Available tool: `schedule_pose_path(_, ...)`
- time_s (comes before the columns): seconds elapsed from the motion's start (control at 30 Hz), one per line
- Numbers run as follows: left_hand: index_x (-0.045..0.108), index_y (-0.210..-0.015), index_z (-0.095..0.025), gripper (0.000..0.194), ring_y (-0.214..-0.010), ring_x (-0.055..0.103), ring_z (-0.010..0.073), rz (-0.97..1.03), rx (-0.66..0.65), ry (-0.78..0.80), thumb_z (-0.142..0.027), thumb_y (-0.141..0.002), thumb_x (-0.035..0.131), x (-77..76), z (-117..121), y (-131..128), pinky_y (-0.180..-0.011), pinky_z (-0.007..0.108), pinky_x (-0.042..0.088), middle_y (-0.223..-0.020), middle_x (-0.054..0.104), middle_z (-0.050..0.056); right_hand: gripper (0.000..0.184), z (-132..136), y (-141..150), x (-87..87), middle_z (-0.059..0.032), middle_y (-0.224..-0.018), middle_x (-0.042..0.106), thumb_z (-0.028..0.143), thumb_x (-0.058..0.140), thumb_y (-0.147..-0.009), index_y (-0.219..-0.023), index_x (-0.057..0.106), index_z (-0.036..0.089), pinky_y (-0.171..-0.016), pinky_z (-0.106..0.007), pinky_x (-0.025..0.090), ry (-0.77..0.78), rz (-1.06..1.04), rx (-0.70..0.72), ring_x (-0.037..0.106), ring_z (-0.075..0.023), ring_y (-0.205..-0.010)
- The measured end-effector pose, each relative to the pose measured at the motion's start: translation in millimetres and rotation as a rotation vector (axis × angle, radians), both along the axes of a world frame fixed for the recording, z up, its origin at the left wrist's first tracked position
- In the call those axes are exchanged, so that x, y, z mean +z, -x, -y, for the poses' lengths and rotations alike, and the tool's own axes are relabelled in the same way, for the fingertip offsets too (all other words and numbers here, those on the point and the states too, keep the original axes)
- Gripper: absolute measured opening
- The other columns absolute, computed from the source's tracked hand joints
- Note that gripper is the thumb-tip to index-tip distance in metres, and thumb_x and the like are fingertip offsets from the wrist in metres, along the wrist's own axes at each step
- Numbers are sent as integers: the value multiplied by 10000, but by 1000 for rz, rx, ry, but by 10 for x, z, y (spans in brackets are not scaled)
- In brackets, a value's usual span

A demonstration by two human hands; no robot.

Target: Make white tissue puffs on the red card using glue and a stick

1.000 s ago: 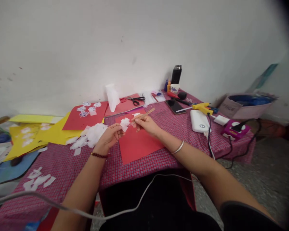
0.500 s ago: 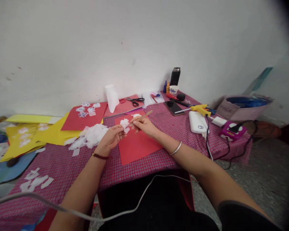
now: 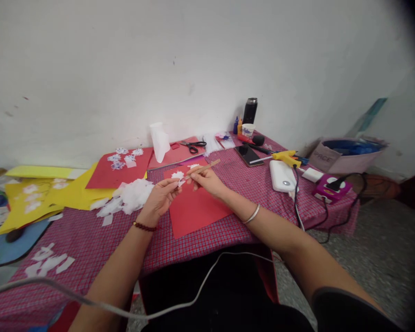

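Note:
Over a red sheet of paper (image 3: 197,214), my left hand (image 3: 164,194) pinches a small white paper piece (image 3: 181,182) between thumb and fingertips. My right hand (image 3: 204,179) grips a thin wooden stick (image 3: 212,163), its lower end at that paper piece. A white paper flower (image 3: 177,175) lies on the red sheet just beyond my fingertips, and another white flower (image 3: 193,166) shows behind the stick, partly covered. Left of my left hand is a heap of cut white paper pieces (image 3: 134,196).
Scissors (image 3: 193,147), a phone (image 3: 249,156), a yellow glue gun (image 3: 285,157), a white power bank (image 3: 282,177) and a purple power socket (image 3: 332,188) sit on the checked cloth. A red sheet with blue-white flowers (image 3: 138,168) lies back left. A pale cable (image 3: 173,308) crosses before me.
The small white paper piece has turned and sunk slightly between my left fingers, nearer the stick's end. Both hands stay in almost the same place; the whole view shifts slightly.

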State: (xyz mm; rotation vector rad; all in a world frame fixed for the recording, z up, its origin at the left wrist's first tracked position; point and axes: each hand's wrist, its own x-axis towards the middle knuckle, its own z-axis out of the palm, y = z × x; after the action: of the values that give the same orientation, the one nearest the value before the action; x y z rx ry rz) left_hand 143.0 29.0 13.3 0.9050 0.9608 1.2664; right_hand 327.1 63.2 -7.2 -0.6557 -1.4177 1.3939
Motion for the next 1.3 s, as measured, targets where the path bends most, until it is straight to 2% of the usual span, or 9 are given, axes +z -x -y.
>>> schedule_pose_path(0.13,721,-702,-161,178,-587,603,82,-14,32,-56,-143,-596,862,-22,1,-50,-608,203,512,-663,688,-7,227,-2,5,-16,-2,-791,738,356,718,-827,-963,653,185,-486,-201,511,-13,10,-12,610,-78,-487)
schedule_pose_path(0.27,718,-702,-158,182,-593,593,86,-31,38,-93,-163,-602,870,-72,-9,-85,-603,204,497,-640,672,-12,214,6,11,-15,-10,-733,721,376,720,-822,-855,683,168,-470,-202,482,-51,29,-73,570,-76,-472)
schedule_pose_path(0.43,739,-774,-125,190,-645,641,116,-4,-36,-72,-283,-697,812,-71,-16,-78,-641,232,543,-703,709,40,214,26,10,12,4,-694,664,350,679,-851,-757,685,158,-463,-194,448,-106,38,-151,523,-63,-477)
schedule_pose_path(0.5,737,-792,-122,196,-677,668,130,13,-60,-63,-275,-689,805,-63,-19,-69,-665,241,561,-736,731,59,206,22,13,16,9,-696,656,347,670,-857,-778,682,157,-457,-197,448,-114,41,-146,527,-63,-468)
schedule_pose_path(0.63,703,-748,-159,230,-658,673,119,38,-45,-71,-214,-596,867,-90,-32,-68,-653,221,559,-722,742,32,175,6,25,10,22,-701,646,331,657,-856,-857,678,157,-448,-202,455,-119,33,-116,529,-61,-447)
schedule_pose_path(0.87,720,-723,-152,286,-607,632,93,15,0,-113,-274,-554,916,-152,-67,-94,-600,200,526,-666,709,13,116,40,46,26,42,-690,650,287,658,-835,-871,625,182,-454,-194,478,-104,20,-74,544,-61,-449)
schedule_pose_path(1.03,740,-731,-153,279,-610,622,96,-54,23,-175,-311,-570,905,-142,-39,-125,-611,218,516,-711,732,31,181,55,47,31,18,-705,687,340,695,-820,-834,638,169,-450,-194,468,-89,34,-75,567,-70,-460)
schedule_pose_path(1.2,769,-773,-157,232,-609,599,90,-171,54,-276,-275,-615,891,-146,8,-165,-622,214,493,-696,724,15,302,56,35,18,14,-603,636,389,663,-868,-695,648,142,-415,-177,383,-84,59,-128,499,-48,-423)
schedule_pose_path(1.3,761,-759,-164,213,-581,576,83,-208,64,-295,-300,-638,873,-138,6,-161,-588,207,477,-660,697,1,207,50,14,47,42,-591,606,337,641,-884,-805,678,150,-414,-179,392,-70,44,-111,495,-54,-418)
